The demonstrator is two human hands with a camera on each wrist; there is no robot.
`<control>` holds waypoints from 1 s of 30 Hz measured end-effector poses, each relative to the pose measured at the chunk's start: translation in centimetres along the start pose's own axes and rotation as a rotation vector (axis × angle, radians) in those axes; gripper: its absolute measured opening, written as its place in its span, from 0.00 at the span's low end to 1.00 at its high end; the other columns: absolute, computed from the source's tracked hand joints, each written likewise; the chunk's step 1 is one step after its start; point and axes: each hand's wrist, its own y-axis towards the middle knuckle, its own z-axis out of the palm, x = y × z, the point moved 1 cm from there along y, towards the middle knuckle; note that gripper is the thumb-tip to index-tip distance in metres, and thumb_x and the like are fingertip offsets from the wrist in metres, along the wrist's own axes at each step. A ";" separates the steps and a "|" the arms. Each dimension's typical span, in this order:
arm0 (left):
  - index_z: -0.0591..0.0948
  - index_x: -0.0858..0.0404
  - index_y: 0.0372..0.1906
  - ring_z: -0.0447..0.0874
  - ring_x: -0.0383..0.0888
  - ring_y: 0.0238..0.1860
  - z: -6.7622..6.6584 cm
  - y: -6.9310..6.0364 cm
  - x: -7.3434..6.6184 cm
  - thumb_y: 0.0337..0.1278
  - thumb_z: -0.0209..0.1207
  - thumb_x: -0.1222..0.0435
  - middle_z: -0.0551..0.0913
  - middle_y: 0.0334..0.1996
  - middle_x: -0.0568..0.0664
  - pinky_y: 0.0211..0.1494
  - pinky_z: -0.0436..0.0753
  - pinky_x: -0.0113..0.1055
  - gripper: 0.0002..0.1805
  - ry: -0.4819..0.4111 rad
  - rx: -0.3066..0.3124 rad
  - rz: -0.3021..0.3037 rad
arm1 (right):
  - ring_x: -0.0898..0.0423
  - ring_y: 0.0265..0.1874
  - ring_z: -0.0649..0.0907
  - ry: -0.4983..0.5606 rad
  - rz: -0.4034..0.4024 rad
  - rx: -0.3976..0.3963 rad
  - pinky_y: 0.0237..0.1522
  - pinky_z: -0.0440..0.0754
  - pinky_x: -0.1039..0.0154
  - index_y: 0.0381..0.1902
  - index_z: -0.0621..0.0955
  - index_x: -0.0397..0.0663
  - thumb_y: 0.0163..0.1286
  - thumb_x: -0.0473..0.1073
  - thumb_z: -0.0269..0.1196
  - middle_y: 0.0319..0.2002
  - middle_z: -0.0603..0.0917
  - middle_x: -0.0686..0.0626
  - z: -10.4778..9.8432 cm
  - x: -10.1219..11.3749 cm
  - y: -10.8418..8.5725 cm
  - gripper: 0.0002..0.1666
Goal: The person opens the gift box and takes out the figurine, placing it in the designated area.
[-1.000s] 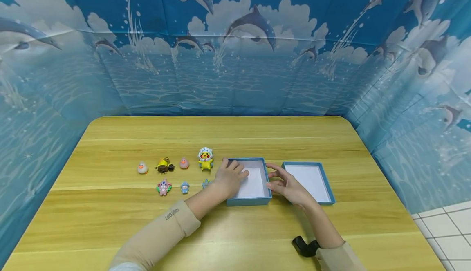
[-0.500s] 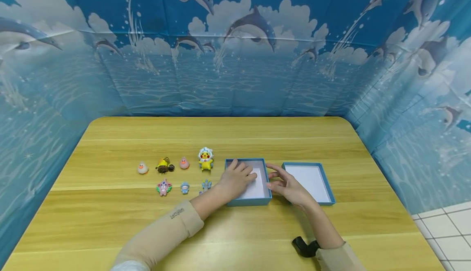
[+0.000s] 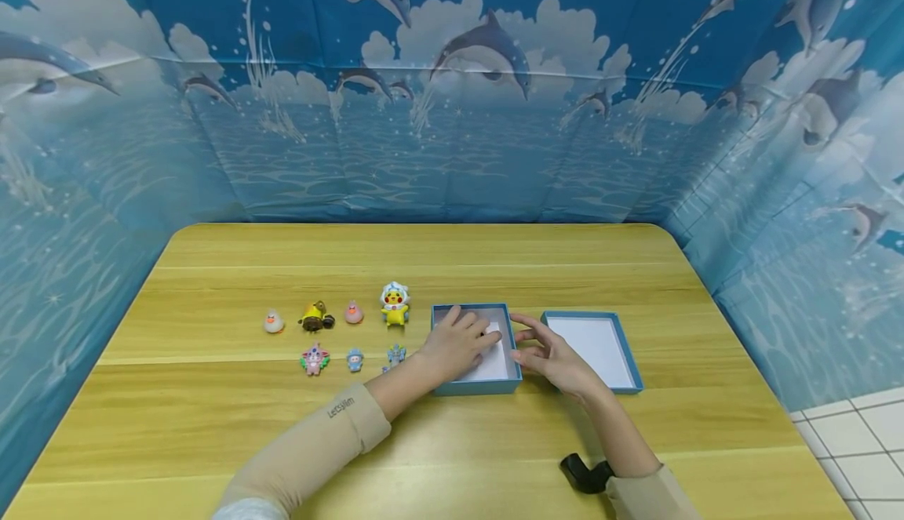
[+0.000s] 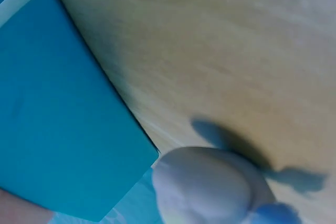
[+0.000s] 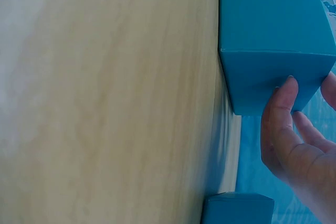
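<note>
A blue open box (image 3: pixel 487 387) with a white inside sits at the centre right of the table. My left hand (image 3: pixel 455 346) reaches over its left wall, fingers bent down inside. Something small, pale and dark shows by the fingertips; its kind is hidden, and whether they pinch it is unclear. My right hand (image 3: pixel 554 359) rests at the box's right wall, fingers relaxed; in the right wrist view the thumb (image 5: pixel 286 93) touches that wall. A yellow figure in a white hood (image 3: pixel 394 305) stands left of the box. Below it, a small blue figure (image 3: pixel 395 355) lies near my left wrist.
A blue lid (image 3: pixel 625 351) with a white inside lies right of the box. Further left are a white duck (image 3: pixel 273 322), a yellow-brown toy (image 3: pixel 315 318), a pink duck (image 3: pixel 354 313), a pink figure (image 3: pixel 314 359) and a blue-hatted figure (image 3: pixel 355 360).
My left hand has moved right, deeper into the box, and its fingers have shifted slightly. The small blue figure by my left wrist has come into fuller view. My right hand has stayed put.
</note>
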 end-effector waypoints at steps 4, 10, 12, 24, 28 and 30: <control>0.64 0.42 0.63 0.64 0.42 0.58 0.0 -0.1 0.3 0.62 0.46 0.46 0.68 0.58 0.42 0.62 0.61 0.42 0.24 -0.041 0.008 -0.019 | 0.45 0.48 0.75 0.005 -0.002 0.002 0.46 0.78 0.58 0.69 0.57 0.49 0.65 0.41 0.59 0.54 0.63 0.36 0.0 0.0 0.0 0.38; 0.64 0.44 0.64 0.64 0.42 0.57 -0.4 -0.4 1.0 0.59 0.48 0.44 0.68 0.58 0.44 0.60 0.62 0.40 0.27 -0.091 0.035 -0.065 | 0.43 0.48 0.74 0.019 -0.009 0.006 0.45 0.78 0.60 0.69 0.56 0.48 0.65 0.40 0.58 0.54 0.62 0.36 0.0 0.0 0.0 0.38; 0.65 0.45 0.64 0.65 0.42 0.57 -0.5 -0.6 1.1 0.59 0.48 0.45 0.68 0.58 0.44 0.60 0.63 0.40 0.28 -0.089 0.050 -0.074 | 0.43 0.48 0.74 0.021 -0.012 0.005 0.44 0.78 0.60 0.69 0.56 0.48 0.65 0.40 0.58 0.54 0.62 0.36 0.1 0.1 -0.1 0.38; 0.61 0.46 0.66 0.63 0.42 0.59 -0.6 -0.7 0.7 0.60 0.48 0.44 0.66 0.61 0.44 0.62 0.61 0.40 0.30 -0.043 0.143 -0.116 | 0.44 0.46 0.74 0.018 -0.025 0.011 0.43 0.78 0.62 0.69 0.56 0.48 0.65 0.40 0.58 0.54 0.62 0.35 0.1 0.2 -0.2 0.37; 0.61 0.48 0.66 0.63 0.42 0.59 -0.7 -0.6 0.6 0.59 0.48 0.43 0.67 0.61 0.44 0.62 0.60 0.39 0.31 -0.024 0.172 -0.132 | 0.45 0.45 0.74 0.016 -0.024 0.015 0.43 0.78 0.63 0.69 0.56 0.46 0.65 0.39 0.58 0.54 0.62 0.35 0.1 0.2 -0.1 0.37; 0.61 0.48 0.66 0.63 0.41 0.60 -0.7 -0.6 0.6 0.59 0.48 0.43 0.67 0.60 0.43 0.63 0.59 0.40 0.31 -0.021 0.187 -0.140 | 0.45 0.45 0.74 0.015 -0.026 0.017 0.43 0.78 0.62 0.69 0.55 0.45 0.66 0.39 0.58 0.54 0.62 0.34 0.1 0.1 -0.1 0.37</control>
